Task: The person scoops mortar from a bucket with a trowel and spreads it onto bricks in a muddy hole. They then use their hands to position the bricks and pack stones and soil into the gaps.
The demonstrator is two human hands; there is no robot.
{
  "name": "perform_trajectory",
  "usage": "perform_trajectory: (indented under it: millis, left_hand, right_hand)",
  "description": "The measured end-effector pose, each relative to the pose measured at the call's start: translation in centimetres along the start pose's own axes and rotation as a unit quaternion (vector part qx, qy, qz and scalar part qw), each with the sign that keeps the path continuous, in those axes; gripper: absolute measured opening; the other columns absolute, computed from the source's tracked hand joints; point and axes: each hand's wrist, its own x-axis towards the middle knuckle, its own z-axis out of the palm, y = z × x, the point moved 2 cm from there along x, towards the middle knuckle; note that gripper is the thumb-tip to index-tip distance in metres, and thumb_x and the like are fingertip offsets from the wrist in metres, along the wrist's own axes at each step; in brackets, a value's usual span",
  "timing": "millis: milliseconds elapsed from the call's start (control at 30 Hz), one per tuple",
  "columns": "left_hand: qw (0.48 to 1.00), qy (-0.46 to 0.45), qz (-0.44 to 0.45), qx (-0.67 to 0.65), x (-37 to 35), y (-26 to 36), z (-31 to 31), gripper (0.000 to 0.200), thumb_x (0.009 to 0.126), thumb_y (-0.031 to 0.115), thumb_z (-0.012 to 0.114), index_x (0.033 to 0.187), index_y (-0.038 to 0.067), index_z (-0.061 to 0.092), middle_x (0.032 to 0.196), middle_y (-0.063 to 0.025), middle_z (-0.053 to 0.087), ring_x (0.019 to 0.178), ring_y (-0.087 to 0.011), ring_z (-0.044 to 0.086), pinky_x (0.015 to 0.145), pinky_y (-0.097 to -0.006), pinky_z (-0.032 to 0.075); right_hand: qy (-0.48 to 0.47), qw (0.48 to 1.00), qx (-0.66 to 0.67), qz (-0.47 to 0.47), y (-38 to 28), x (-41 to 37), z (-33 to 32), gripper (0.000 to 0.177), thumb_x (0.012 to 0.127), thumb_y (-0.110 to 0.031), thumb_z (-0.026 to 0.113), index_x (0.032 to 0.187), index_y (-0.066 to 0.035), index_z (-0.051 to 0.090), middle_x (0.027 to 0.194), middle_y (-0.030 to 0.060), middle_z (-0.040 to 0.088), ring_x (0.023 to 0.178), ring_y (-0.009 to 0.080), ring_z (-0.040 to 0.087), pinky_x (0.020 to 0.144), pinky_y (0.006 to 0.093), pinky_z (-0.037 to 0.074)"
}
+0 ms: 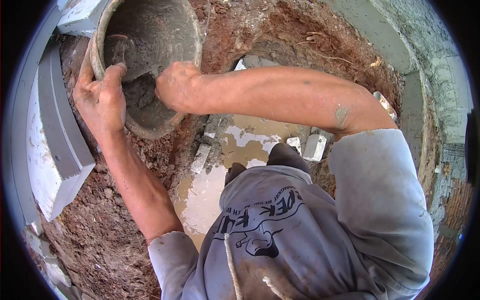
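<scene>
A mortar-caked bucket (150, 30) is tilted with its mouth toward me, and wet grey mortar (140, 95) lies inside it. My left hand (102, 97) grips the near left of its rim, thumb over the edge and fingers along the outside. My right hand (179, 87) is closed in a fist at the bucket's mouth. Beside that fist, the flat, mortar-smeared blade of what looks like a trowel (137, 70) shows in the bucket. Its handle is hidden in the fist.
Muddy water (205, 195) covers the trench floor by my feet. Pale block pieces (315, 147) lie near it. A white block (47, 155) with grey mortar stands at left. Reddish soil (320, 35) banks up behind, and a rough plastered wall (445, 90) rises at right.
</scene>
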Motion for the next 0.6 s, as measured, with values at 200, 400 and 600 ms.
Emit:
perform_trajectory:
  millis: [200,400,600]
  left_hand:
    - [0.994,-0.060,0.002,-0.096,-0.1,0.5,1.0,0.053,0.077,0.004,0.061,0.128,-0.008,0.052,0.110,-0.0143,0.064,0.097,-0.0204,0.060,0.090,-0.0291,0.046]
    - [0.995,-0.065,-0.037,-0.060,0.3,0.9,1.1,0.052,0.077,0.006,0.061,0.126,-0.008,0.053,0.111,-0.0152,0.063,0.098,-0.0210,0.060,0.091,-0.0303,0.046]
    - [0.992,-0.094,0.051,-0.065,-2.6,1.7,1.9,0.063,0.069,0.000,0.057,0.132,-0.008,0.049,0.120,-0.0164,0.059,0.110,-0.0227,0.056,0.098,-0.0308,0.041]
  right_hand:
    - [0.162,0.983,0.085,-0.008,0.8,-3.8,0.0,0.017,0.077,-0.018,0.065,0.085,-0.008,0.075,0.081,0.0084,0.072,0.084,0.0223,0.070,0.066,0.0366,0.055]
    - [0.287,0.932,0.040,0.220,2.8,-0.2,1.2,0.031,0.080,-0.020,0.065,0.108,-0.007,0.069,0.097,0.0087,0.068,0.095,0.0263,0.064,0.072,0.0435,0.051]
    - [0.105,0.978,0.098,0.152,5.9,-0.2,-0.3,0.024,0.078,-0.018,0.069,0.101,-0.011,0.073,0.099,0.0067,0.072,0.092,0.0218,0.070,0.067,0.0374,0.057]
